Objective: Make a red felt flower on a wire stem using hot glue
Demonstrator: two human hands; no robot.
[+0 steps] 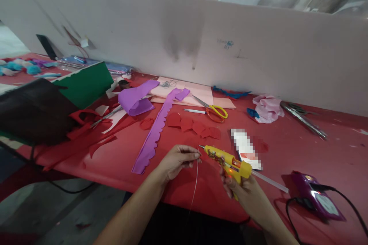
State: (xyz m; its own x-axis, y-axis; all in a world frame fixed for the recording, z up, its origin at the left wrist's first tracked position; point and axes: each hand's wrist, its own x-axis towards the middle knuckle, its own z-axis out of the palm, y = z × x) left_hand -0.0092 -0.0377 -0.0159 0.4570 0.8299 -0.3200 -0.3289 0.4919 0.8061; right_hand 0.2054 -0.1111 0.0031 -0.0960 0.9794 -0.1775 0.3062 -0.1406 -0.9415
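My R hand [247, 195] is closed around the grip of the yellow glue gun [227, 159], w/ a clear glue stick [270, 182] poking out its back. My L hand [176, 159] has thumb & forefinger pinched shut on a thin wire [196, 178], which hangs down past the near edge of the red table [316, 149]. The gun's nozzle sits just beside the wire's top end, right at my L fingertips. To the R lies a purple device [316, 195] w/ a black cable. Further back: red petal cutouts [195, 126], a purple scalloped strip [153, 134], and yellow-handled scissors [215, 111] by some pink sheets [198, 93]. Green sheet [86, 84] far L, white partition [201, 38] behind everything.
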